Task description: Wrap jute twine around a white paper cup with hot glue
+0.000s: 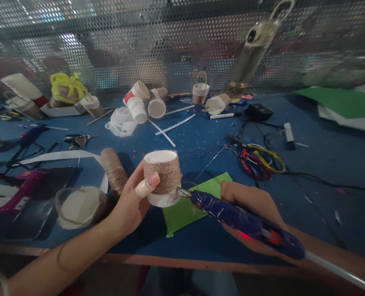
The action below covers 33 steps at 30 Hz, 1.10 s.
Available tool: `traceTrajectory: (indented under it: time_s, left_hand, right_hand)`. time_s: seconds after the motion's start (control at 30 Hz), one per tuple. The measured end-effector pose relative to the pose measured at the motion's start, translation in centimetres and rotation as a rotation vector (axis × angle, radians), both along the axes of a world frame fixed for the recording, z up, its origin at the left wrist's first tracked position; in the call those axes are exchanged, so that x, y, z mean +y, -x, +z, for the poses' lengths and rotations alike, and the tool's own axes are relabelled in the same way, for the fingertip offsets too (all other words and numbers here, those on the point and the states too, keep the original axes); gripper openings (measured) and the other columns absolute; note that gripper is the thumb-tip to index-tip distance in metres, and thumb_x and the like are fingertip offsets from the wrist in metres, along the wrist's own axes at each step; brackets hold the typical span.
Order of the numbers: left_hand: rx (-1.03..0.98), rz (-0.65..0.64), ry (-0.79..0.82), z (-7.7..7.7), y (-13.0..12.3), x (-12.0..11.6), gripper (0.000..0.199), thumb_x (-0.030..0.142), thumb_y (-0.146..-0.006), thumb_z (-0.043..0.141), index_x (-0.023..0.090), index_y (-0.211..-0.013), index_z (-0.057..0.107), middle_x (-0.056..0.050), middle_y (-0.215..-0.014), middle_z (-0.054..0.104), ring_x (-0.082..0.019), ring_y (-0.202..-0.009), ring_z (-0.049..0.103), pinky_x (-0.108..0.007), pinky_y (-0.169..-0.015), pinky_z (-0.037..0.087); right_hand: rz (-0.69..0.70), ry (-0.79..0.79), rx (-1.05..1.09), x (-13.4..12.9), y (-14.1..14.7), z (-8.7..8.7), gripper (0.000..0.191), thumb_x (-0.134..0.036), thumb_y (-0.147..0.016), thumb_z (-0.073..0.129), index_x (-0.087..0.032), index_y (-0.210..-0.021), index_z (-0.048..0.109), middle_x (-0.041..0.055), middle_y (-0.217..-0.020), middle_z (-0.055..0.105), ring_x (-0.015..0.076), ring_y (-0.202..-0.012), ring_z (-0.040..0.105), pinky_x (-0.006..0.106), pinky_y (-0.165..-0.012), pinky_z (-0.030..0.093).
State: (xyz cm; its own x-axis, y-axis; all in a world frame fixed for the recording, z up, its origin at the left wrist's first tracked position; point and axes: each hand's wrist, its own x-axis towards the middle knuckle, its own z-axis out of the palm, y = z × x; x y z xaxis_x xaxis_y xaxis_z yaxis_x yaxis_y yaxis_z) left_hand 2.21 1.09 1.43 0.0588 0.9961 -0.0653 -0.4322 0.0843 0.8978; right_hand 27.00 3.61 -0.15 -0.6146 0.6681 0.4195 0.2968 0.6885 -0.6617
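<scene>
Left fingers (147, 184): closed around the cup (162, 177), twine-wrapped, white band exposed. Right fingers: wrapped around the blue glue gun (236, 217); its nozzle is at the cup's side, right of the left fingers. Green paper (185, 211) lies on the desk (308, 164) beneath.

Over the blue table (318, 164), the left hand (128, 205) wears a smooth, pale beige wrap (143, 187) around its thumb, below the bare tip. A thin, dark curved line (59, 255) crosses the left forearm (77, 242), band or shadow unclear. Below the table's near side, dim blue-grey clothing (197, 283) covers the lap.
</scene>
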Motion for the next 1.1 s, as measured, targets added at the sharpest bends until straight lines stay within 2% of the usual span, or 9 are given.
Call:
traceTrajectory:
  time_s: [0.1, 0.17, 0.27, 0.47, 0.53, 0.77, 0.9, 1.03, 1.1]
  left_hand:
    - [0.055, 0.061, 0.003, -0.2, 0.1, -0.1, 0.062, 0.051, -0.072, 0.078, 0.023, -0.124, 0.061, -0.010, -0.108, 0.071, -0.030, -0.099, 0.068, -0.038, -0.078, 0.055]
    - [0.083, 0.091, -0.002, -0.4, 0.1, -0.1, 0.057, 0.049, -0.073, 0.078, 0.024, -0.122, 0.063, -0.009, -0.111, 0.070, -0.029, -0.105, 0.065, -0.037, -0.083, 0.054]
    - [0.105, 0.084, -0.037, -0.6, 0.2, -0.1, 0.050, 0.047, -0.077, 0.076, 0.026, -0.121, 0.065, -0.008, -0.116, 0.068, -0.028, -0.112, 0.061, -0.038, -0.093, 0.050]
    - [0.143, 0.066, -0.081, -0.9, 0.2, -0.1, 0.043, 0.039, -0.081, 0.074, 0.028, -0.122, 0.064, -0.006, -0.121, 0.065, -0.026, -0.115, 0.058, -0.037, -0.097, 0.046]
    - [0.137, 0.065, -0.085, -0.9, 0.2, -0.2, 0.044, 0.039, -0.081, 0.074, 0.028, -0.122, 0.064, -0.006, -0.122, 0.065, -0.026, -0.115, 0.058, -0.037, -0.096, 0.047]
    - [0.140, 0.103, -0.063, -0.9, 0.3, -0.3, 0.049, 0.047, -0.079, 0.074, 0.028, -0.122, 0.064, -0.007, -0.118, 0.066, -0.028, -0.112, 0.060, -0.038, -0.093, 0.050]
    - [0.142, 0.069, -0.089, -1.2, 0.4, -0.3, 0.041, 0.040, -0.083, 0.071, 0.029, -0.122, 0.064, -0.005, -0.119, 0.065, -0.026, -0.113, 0.059, -0.037, -0.094, 0.048]
    - [0.143, 0.052, -0.100, -1.5, 0.4, -0.2, 0.042, 0.036, -0.084, 0.072, 0.031, -0.124, 0.062, -0.005, -0.125, 0.064, -0.027, -0.119, 0.056, -0.038, -0.099, 0.045]
    - [0.141, 0.054, -0.091, -1.5, 0.4, -0.2, 0.043, 0.037, -0.083, 0.071, 0.030, -0.125, 0.063, -0.006, -0.125, 0.064, -0.028, -0.120, 0.056, -0.039, -0.100, 0.045]
  right_hand:
    - [0.011, -0.020, -0.040, -0.1, -0.1, 0.1, 0.028, -0.018, -0.078, 0.060, -0.025, -0.077, 0.033, -0.0068, -0.068, 0.036, 0.0106, -0.057, 0.033, 0.026, -0.053, 0.024]
    - [0.006, -0.037, -0.062, -0.1, -0.1, 0.2, 0.028, -0.017, -0.078, 0.059, -0.025, -0.077, 0.032, -0.0069, -0.068, 0.037, 0.0105, -0.056, 0.034, 0.026, -0.054, 0.024]
    - [0.008, -0.071, -0.071, -0.1, 0.1, 0.2, 0.028, -0.018, -0.075, 0.059, -0.025, -0.078, 0.032, -0.0069, -0.068, 0.037, 0.0104, -0.055, 0.036, 0.026, -0.054, 0.024]
    - [0.009, -0.236, 0.036, 0.2, 0.5, -0.8, 0.025, -0.021, -0.072, 0.056, -0.024, -0.075, 0.031, -0.0083, -0.062, 0.033, 0.0085, -0.048, 0.031, 0.025, -0.047, 0.020]
    - [-0.003, -0.229, 0.020, 0.2, 0.5, -0.7, 0.026, -0.020, -0.072, 0.057, -0.024, -0.075, 0.032, -0.0084, -0.063, 0.034, 0.0085, -0.048, 0.031, 0.025, -0.048, 0.020]
    - [-0.036, -0.054, -0.043, -0.2, 0.0, 0.2, 0.032, -0.011, -0.067, 0.057, -0.025, -0.076, 0.030, -0.0080, -0.066, 0.034, 0.0092, -0.052, 0.030, 0.025, -0.051, 0.022]
    - [-0.028, -0.130, -0.039, -0.1, 0.2, -0.3, 0.030, -0.017, -0.069, 0.058, -0.025, -0.075, 0.030, -0.0084, -0.064, 0.033, 0.0091, -0.050, 0.031, 0.025, -0.050, 0.021]
    - [-0.030, -0.242, 0.012, 0.0, 0.5, -0.9, 0.025, -0.024, -0.073, 0.055, -0.025, -0.074, 0.029, -0.0090, -0.060, 0.032, 0.0084, -0.045, 0.028, 0.025, -0.045, 0.019]
    - [-0.041, -0.244, 0.004, 0.0, 0.5, -0.8, 0.026, -0.023, -0.073, 0.055, -0.025, -0.074, 0.029, -0.0091, -0.060, 0.031, 0.0085, -0.044, 0.028, 0.025, -0.045, 0.018]
